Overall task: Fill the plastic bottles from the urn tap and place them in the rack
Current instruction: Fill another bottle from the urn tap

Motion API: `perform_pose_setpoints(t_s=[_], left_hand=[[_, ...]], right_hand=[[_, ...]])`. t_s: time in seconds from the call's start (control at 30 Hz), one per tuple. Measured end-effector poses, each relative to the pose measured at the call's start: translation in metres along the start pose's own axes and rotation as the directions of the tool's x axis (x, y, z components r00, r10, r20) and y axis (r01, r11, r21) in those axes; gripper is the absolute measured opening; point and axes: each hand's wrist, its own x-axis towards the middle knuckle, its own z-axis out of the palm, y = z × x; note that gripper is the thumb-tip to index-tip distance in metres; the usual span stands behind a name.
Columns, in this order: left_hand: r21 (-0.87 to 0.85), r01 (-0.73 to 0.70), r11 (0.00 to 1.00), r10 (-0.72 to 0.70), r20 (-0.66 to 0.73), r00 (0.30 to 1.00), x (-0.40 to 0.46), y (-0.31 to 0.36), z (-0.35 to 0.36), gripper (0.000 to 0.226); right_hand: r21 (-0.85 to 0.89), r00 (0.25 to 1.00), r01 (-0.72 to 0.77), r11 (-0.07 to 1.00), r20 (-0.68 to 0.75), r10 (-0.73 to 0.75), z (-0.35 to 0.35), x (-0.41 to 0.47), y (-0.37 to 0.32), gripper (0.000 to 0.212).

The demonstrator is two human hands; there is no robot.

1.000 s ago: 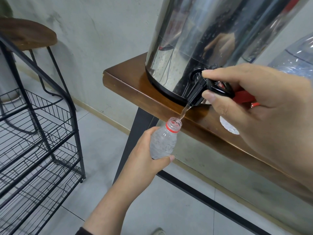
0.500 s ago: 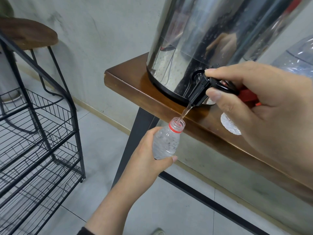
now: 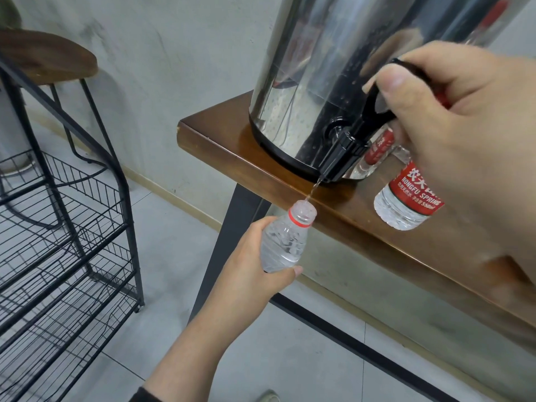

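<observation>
Left grip curls round bottle; right grip pinches tap lever.

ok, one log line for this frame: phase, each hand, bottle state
phase: filling | left hand: holds open bottle under tap | right hand: grips tap lever | water running | rack: no bottles seen

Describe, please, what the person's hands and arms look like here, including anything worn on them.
Both hands are bare: no gloves, rings or watch show. The left hand leads to a bare forearm, with the edge of a dark sleeve showing at the bottom of the picture. The right hand sits close to the camera, large and slightly blurred; its thumbnail is short and unpainted.
</observation>
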Motion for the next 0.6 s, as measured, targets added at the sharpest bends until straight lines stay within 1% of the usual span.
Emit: perform_pose_setpoints(t_s=[0.1, 0.17, 0.23, 0.3, 0.37, 0.43, 0.47, 0.53, 0.6], left_hand=[[-0.001, -0.001, 1.0, 0.001, 0.0, 1.0, -0.002, 0.002, 0.0, 0.066], [-0.004, -0.002, 1.0, 0.002, -0.001, 1.0, -0.003, 0.003, 0.001, 0.063], [-0.01, 0.0, 1.0, 0.0, 0.006, 1.0, -0.004, 0.004, 0.001, 0.062], [-0.011, 0.003, 1.0, -0.003, 0.015, 1.0, -0.006, 0.005, 0.002, 0.061], [0.005, -0.001, 1.0, 0.001, 0.027, 1.0, -0.01, 0.007, 0.003, 0.061], [-0.001, 0.007, 1.0, -0.007, 0.037, 0.999, -0.015, 0.011, 0.005, 0.06], [-0.007, 0.013, 1.0, -0.012, 0.042, 0.999, -0.018, 0.013, 0.006, 0.06], [-0.015, 0.025, 1.0, -0.025, 0.052, 0.998, -0.027, 0.018, 0.007, 0.061], [-0.019, 0.031, 0.999, -0.03, 0.058, 0.998, -0.039, 0.026, 0.007, 0.063]], right_hand=[[0.038, 1.0, -0.03, 0.999, -0.007, 0.03, -0.002, -0.004, 0.001, 0.034], [0.137, 0.997, -0.058, 0.989, -0.04, 0.065, -0.003, -0.014, 0.004, 0.04], [0.277, 0.988, -0.111, 0.954, -0.073, 0.136, -0.007, -0.026, 0.01, 0.034], [0.332, 0.976, -0.182, 0.926, -0.052, 0.211, -0.011, -0.042, 0.015, 0.031], [0.278, 0.977, -0.204, 0.939, -0.005, 0.214, -0.017, -0.059, 0.017, 0.028], [0.183, 0.981, -0.194, 0.964, 0.063, 0.186, -0.022, -0.075, 0.016, 0.041], [0.162, 0.979, -0.2, 0.966, 0.081, 0.189, -0.024, -0.082, 0.015, 0.043], [0.14, 0.981, -0.182, 0.973, 0.087, 0.171, -0.025, -0.093, 0.013, 0.031], [0.164, 0.981, -0.174, 0.971, 0.119, 0.155, -0.026, -0.099, 0.008, 0.028]])
